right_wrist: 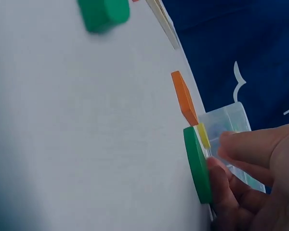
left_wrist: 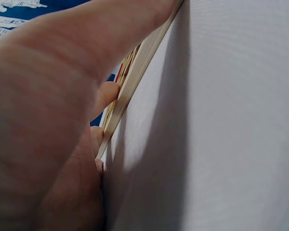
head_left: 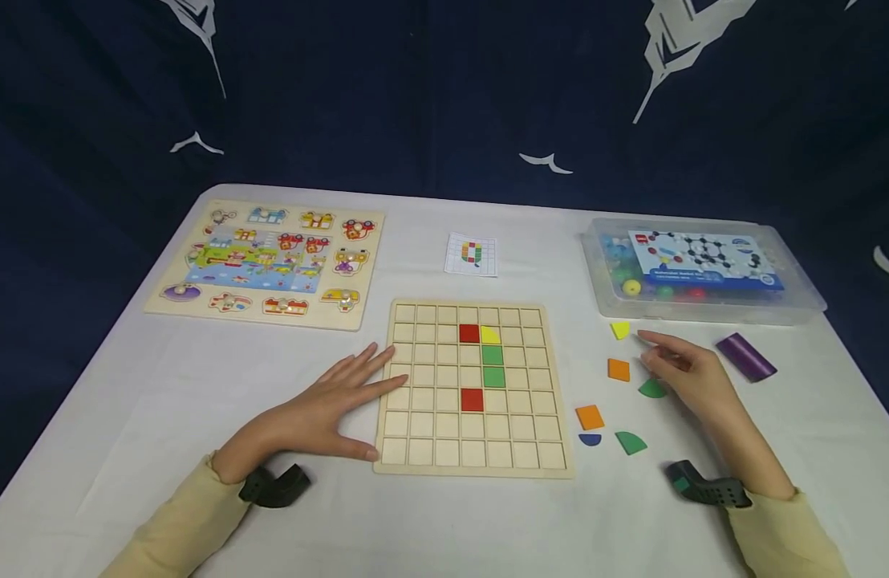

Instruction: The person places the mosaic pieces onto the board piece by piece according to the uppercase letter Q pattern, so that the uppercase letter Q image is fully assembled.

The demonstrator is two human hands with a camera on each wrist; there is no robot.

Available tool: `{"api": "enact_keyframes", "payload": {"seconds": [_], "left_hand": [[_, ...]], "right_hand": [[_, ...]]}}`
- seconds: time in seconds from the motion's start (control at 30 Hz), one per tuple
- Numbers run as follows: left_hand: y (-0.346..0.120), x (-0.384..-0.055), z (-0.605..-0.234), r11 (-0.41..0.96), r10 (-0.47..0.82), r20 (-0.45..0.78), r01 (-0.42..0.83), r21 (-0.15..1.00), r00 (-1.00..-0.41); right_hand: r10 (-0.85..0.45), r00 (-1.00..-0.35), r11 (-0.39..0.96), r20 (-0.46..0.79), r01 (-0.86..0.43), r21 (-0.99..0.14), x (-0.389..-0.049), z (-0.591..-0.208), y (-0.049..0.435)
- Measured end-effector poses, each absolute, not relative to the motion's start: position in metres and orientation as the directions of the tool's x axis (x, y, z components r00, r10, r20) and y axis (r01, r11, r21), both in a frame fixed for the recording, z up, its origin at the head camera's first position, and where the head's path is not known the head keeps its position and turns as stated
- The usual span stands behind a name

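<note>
Five tiles (head_left: pixel 493 376) are sitting in the wooden grid board (head_left: pixel 473 455) at centre, while six loose pieces (head_left: pixel 619 369) are lying unplaced to its right; the left hand (head_left: pixel 325 408) is resting, fingers spread, on the board's left edge; the right hand (head_left: pixel 688 374) is hovering beside the yellow piece (head_left: pixel 620 330), thumb and forefinger apart, gripping nothing visible. The right wrist view is showing the thick side of a green quarter-circle (right_wrist: pixel 197 166), which the head view is presenting from above.

Left hand (head_left: pixel 329 405) splayed, palm down; right hand (head_left: pixel 693 377) loosely curled.

wooden grid board (head_left: pixel 444 425) flat | five tiles (head_left: pixel 492 355) inset | yellow piece (head_left: pixel 620 330) loose at right
</note>
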State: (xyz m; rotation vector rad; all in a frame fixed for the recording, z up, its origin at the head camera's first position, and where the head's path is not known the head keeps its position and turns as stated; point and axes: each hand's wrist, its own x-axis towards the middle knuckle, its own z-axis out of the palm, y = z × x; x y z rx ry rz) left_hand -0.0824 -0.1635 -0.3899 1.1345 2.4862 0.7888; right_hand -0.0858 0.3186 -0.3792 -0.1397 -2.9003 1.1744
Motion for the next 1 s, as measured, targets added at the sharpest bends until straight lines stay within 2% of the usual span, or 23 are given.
{"api": "enact_keyframes", "payload": {"seconds": [0.2, 0.37, 0.73, 1.0], "left_hand": [[-0.164, -0.083, -0.390, 0.532, 0.765, -0.030, 0.605, 0.593, -0.644], [-0.163, -0.083, -0.390, 0.541, 0.760, -0.038, 0.598, 0.591, -0.649], [-0.163, -0.084, -0.391, 0.540, 0.762, -0.037, 0.603, 0.587, -0.647], [-0.163, -0.084, -0.391, 0.542, 0.764, -0.045, 0.603, 0.585, -0.644]], "right_hand": [[0.024, -0.999, 0.803, 0.034, -0.001, -0.595, -0.097, -0.383, 0.316], [0.027, -0.992, 0.859, 0.125, -0.041, -0.511, -0.104, -0.385, 0.311], [0.049, -0.978, 0.861, 0.204, -0.062, -0.505, -0.108, -0.389, 0.302], [0.006, -0.986, 0.847, 0.167, -0.084, -0.525, -0.106, -0.388, 0.298]]}}
